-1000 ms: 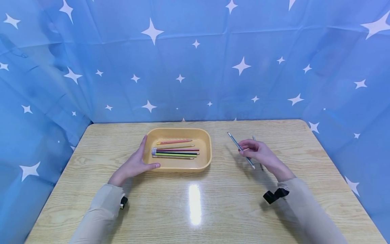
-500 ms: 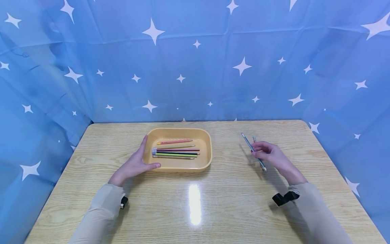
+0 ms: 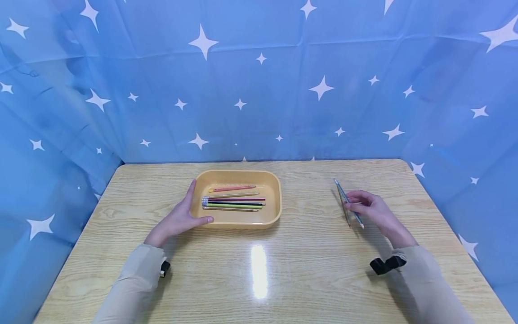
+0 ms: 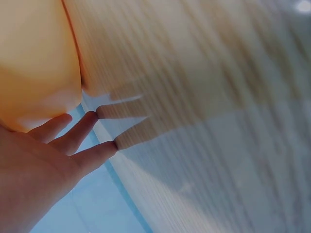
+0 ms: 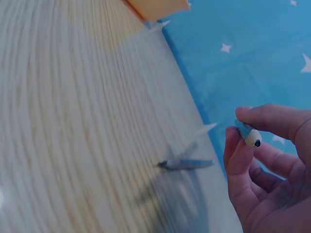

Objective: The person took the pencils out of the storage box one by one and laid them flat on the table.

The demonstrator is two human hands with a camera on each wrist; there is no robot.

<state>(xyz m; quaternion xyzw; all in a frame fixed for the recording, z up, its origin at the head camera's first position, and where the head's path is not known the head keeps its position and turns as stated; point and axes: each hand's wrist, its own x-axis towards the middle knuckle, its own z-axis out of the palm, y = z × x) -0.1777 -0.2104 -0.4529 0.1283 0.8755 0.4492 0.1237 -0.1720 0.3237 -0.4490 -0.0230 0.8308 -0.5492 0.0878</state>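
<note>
My right hand (image 3: 370, 209) pinches a blue pencil (image 3: 341, 191) between thumb and fingertips, over the table's right side. In the right wrist view its sharpened tip (image 5: 251, 138) faces the camera, above the tabletop. A second pencil (image 3: 346, 211), dark and bluish in the right wrist view, lies on the table just under it. My left hand (image 3: 180, 218) rests against the left end of a yellow tray (image 3: 243, 224), fingers spread and fairly straight, thumb along its front rim. Fingertips (image 4: 108, 147) reach the tabletop in the left wrist view. Several pencils (image 3: 234, 203) lie in the tray.
The tray stands toward the back of the wood-grain table (image 3: 307, 265), left of its middle. One reddish pencil (image 3: 232, 188) lies apart from the grouped pencils inside. A blue star-patterned curtain (image 3: 259, 90) hangs behind the table and at its sides.
My right hand has moved to the right with the blue pencil, bringing it over the pencil on the table. My left hand and the tray stay where they were.
</note>
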